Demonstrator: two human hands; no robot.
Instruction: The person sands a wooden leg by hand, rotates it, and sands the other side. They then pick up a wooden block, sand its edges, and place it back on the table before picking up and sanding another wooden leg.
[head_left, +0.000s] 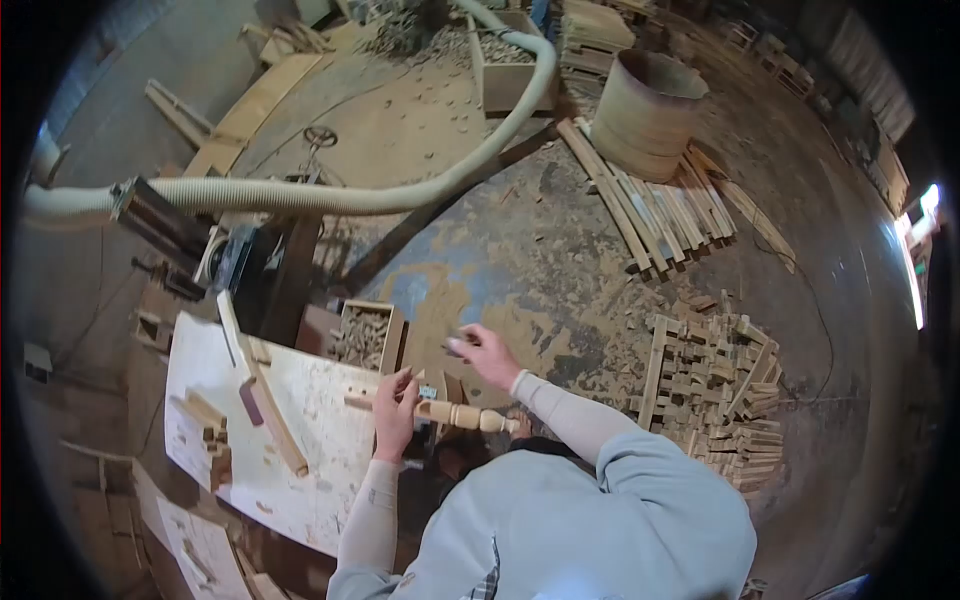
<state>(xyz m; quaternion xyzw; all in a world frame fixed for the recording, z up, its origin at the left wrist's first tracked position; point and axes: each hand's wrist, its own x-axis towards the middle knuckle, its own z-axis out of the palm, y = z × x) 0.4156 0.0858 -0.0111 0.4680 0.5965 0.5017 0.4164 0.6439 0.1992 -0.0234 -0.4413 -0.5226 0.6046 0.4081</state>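
Note:
A turned wooden leg (465,416) lies crosswise in front of my body, its square end over the white board (335,400). My left hand (393,412) is at the leg's square part, fingers pressed together at the tips; what they pinch is too small to name. Beyond the leg, my right hand (487,357) is raised, its fingers closed round a small dark thing that I cannot make out. A small light-blue item (428,392) shows beside the leg, between the hands.
Long wood strips (262,390) and short blocks (205,425) lie on the board. Behind it stands a box of wood pieces (398,340). A ribbed hose (350,198) crosses ahead. Stacked wood (710,375), planks (650,205) and a drum (645,120) are at the right.

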